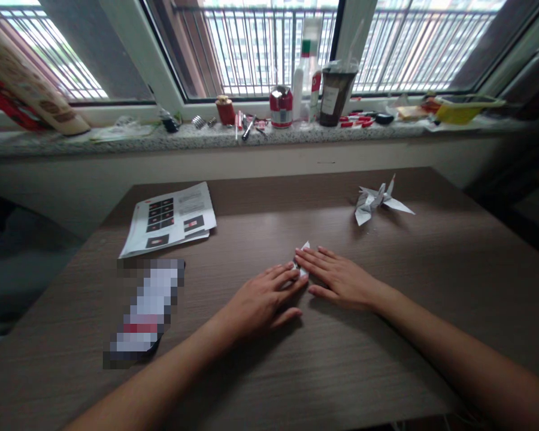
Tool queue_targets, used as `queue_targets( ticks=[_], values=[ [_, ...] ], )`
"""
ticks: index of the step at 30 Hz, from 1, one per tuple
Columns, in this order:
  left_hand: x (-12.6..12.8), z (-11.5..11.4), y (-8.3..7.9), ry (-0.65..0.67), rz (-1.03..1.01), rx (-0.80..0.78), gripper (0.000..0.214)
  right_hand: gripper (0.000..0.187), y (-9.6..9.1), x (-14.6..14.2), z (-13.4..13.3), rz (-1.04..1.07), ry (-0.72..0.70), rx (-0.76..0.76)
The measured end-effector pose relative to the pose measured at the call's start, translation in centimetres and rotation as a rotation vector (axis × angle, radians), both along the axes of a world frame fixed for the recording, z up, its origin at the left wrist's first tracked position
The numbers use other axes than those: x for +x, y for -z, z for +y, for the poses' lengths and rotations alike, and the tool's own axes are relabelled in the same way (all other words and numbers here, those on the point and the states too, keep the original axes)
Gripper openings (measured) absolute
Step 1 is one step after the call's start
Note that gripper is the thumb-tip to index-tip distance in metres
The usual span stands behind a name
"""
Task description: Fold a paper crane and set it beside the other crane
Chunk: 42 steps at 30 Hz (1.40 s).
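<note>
Both of my hands lie flat on the brown wooden table point(386, 359), fingertips meeting over a small folded piece of white paper point(303, 249). My left hand point(263, 299) presses on it from the left with fingers stretched out. From the right, my right hand point(339, 276) covers most of the paper, fingers flat and together. Only a small corner of the paper shows past the fingertips. A finished paper crane point(377, 202) stands further back on the right, apart from both hands.
Printed instruction sheets point(170, 218) lie at the back left of the table. A blurred flat object point(146, 311) sits at the left. The granite window sill point(117, 140) holds a red can point(281, 106), bottles, a dark cup point(336, 93), scissors and small clutter.
</note>
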<state>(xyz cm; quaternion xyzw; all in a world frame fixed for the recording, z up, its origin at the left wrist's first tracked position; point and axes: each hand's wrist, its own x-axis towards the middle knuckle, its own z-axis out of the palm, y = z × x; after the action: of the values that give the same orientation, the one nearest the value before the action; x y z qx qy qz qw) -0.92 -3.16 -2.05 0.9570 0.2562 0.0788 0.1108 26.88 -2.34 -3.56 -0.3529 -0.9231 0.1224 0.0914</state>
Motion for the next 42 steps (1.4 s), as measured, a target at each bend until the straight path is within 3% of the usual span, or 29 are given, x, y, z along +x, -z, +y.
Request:
queue_targets(
  ticks=[12, 32, 42],
  values=[
    [0.1, -0.1, -0.1, 0.012, -0.022, -0.005, 0.068, 0.068, 0.9, -0.6, 0.3, 0.058, 0.168, 0.077],
    [0.2, 0.2, -0.2, 0.023, -0.01, 0.007, 0.061, 0.065, 1.3, -0.3, 1.4, 0.115, 0.24, 0.027],
    [0.6, 0.1, -0.5, -0.031, -0.013, 0.005, 0.055, 0.033, -0.1, 0.0, 1.2, 0.416, 0.278, -0.034]
  ],
)
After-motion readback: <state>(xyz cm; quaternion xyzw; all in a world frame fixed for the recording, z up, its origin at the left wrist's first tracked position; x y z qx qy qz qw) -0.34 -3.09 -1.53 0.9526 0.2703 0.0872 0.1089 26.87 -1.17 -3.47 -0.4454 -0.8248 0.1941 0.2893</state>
